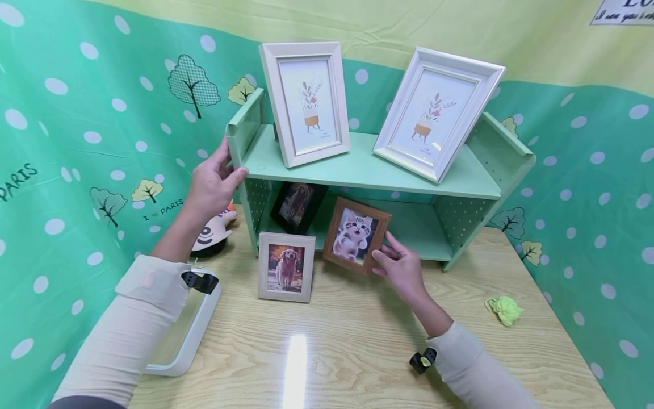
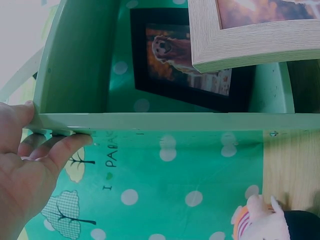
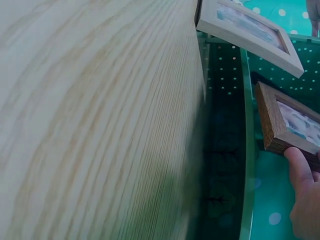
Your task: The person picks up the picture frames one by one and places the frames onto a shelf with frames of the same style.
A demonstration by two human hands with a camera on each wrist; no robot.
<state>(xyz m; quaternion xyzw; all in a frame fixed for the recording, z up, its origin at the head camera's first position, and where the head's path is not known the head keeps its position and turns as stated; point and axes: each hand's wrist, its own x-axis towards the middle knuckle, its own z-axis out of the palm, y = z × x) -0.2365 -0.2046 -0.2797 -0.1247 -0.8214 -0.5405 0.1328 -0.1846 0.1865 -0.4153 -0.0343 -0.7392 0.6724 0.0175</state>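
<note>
My left hand (image 1: pixel 212 184) grips the left side panel of a green two-tier shelf (image 1: pixel 361 156), thumb on its front edge. The left wrist view shows that hand (image 2: pixel 30 170) at the panel's edge too. With thumb and fingers my right hand (image 1: pixel 403 270) pinches the right edge of a brown photo frame (image 1: pixel 356 234) with a kitten picture, tilted in front of the lower tier. A black photo frame (image 1: pixel 298 207) leans inside that tier at left. In front of it is a pale wood photo frame (image 1: pixel 286 267) with a dog picture.
Two white picture frames (image 1: pixel 306 105) (image 1: pixel 439 113) stand on the upper tier. Left of the shelf are a plush toy (image 1: pixel 214 233) and a white-rimmed tray (image 1: pixel 196 335). A yellow-green bundle (image 1: pixel 506 310) lies on the wooden table (image 1: pixel 357 346) at right.
</note>
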